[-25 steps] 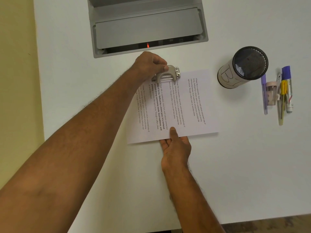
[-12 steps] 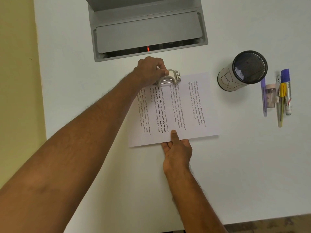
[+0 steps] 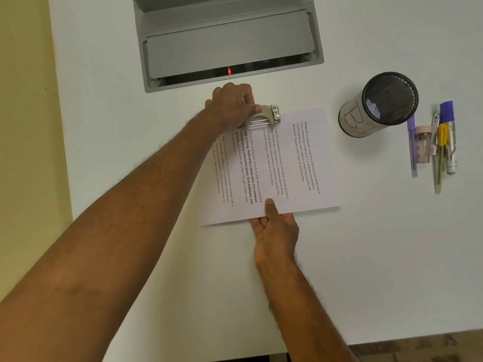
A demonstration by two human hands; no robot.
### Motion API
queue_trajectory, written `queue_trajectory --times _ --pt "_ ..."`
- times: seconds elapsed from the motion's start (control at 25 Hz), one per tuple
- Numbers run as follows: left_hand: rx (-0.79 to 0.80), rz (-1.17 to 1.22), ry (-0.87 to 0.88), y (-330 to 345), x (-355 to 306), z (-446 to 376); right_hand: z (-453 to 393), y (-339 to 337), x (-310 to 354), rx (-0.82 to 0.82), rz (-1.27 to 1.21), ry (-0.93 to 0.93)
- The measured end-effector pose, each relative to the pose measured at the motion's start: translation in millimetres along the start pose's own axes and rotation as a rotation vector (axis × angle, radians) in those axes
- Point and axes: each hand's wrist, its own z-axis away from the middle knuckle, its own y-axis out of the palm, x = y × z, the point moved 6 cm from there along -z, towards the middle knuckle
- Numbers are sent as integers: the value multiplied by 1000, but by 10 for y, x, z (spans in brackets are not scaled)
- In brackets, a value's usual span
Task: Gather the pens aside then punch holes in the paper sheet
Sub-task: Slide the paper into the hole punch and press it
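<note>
A printed paper sheet (image 3: 292, 163) lies flat on the white table. A metal hole punch (image 3: 266, 116) sits over the sheet's far edge. My left hand (image 3: 231, 107) is closed over the punch from the left and covers its left half. My right hand (image 3: 275, 231) pinches the sheet's near edge, thumb on top of the paper and fingers under it. Several pens and markers (image 3: 439, 145) lie side by side at the far right of the table.
A black mesh pen cup (image 3: 379, 105) with a paper label lies tilted between the sheet and the pens. A grey recessed cable box (image 3: 230, 40) with a red light sits in the table behind the punch. The table's near edge runs along the bottom right.
The view has shifted slightly. Both hands, the punch and the sheet keep their places relative to each other.
</note>
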Motion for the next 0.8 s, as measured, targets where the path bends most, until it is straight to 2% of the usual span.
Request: queue_trajectory --times 0.2,0.48,0.8 --pt "-72 118 -17 -3 35 105 21 15 8 40 -47 5" --pt "-134 129 22 24 37 213 40 14 16 61 -50 16" --pt "-138 170 47 37 67 223 103 -215 -38 71 -43 30"
